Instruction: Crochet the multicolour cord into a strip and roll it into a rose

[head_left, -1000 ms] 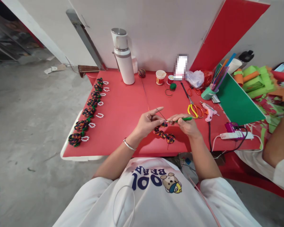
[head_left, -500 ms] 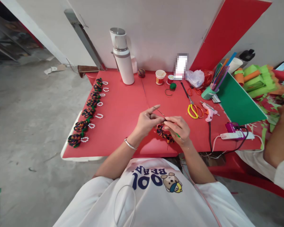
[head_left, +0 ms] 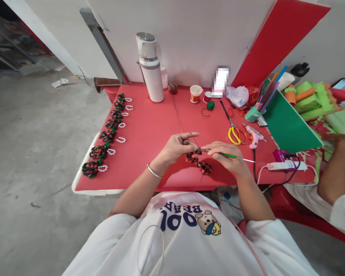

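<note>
My right hand (head_left: 227,156) is closed round a crochet hook (head_left: 229,155) with a green grip, its metal end pointing right. The hook's other tip meets the dark multicoloured crochet strip (head_left: 199,163), which hangs in curls onto the red table. My left hand (head_left: 179,147) pinches the top of this strip between thumb and fingers, and its index finger is stretched out with yarn over it. That yarn (head_left: 176,109) runs back across the table to a small multicoloured ball (head_left: 173,88) near the wall.
Crocheted flowers (head_left: 98,152) with white bead loops line the left edge. A white thermos (head_left: 151,73) stands at the back. Scissors (head_left: 234,135), a pink glue gun (head_left: 255,136) and a power strip (head_left: 287,165) lie right. Another person's arm (head_left: 337,168) is at far right.
My right hand has turned and shifted right, bringing the hook's green grip and metal end into view. More of the crochet strip shows. My left hand stays almost in place.
</note>
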Demonstrator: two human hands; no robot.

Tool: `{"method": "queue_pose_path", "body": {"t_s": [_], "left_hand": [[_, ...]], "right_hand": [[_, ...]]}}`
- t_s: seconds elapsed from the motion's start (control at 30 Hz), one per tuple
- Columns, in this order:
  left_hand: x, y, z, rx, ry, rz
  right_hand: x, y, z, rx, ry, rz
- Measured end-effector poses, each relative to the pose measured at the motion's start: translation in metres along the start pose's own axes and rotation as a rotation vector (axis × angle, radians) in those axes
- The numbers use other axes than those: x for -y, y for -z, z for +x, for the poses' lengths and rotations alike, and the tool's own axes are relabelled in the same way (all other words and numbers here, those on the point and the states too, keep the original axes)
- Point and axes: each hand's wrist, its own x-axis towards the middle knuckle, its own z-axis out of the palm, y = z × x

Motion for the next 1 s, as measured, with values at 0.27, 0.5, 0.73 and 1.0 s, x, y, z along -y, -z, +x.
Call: {"method": "queue_pose_path", "body": {"t_s": [0.27,0.5,0.73,1.0], "left_hand": [[0.008,-0.015,0.003,0.044,-0.087,-0.055],[0.015,-0.018,0.003,-0.051,-0.165,-0.092],[0.024,-0.036,0.0,-0.118,-0.112,-0.171],[0.006,-0.016,-0.006,-0.032,0.025,-0.211]], "right_hand": [[-0.026,-0.042,-0.006,-0.379,-0.046,0.222],[-0.016,-0.073,-0.008,-0.604,0.012,-0.107],[-0.016,-0.083,-0.011,-0.719,0.155,-0.475],[-0.021,-0.052,-0.012,-0.492,0.134,-0.081]]}}
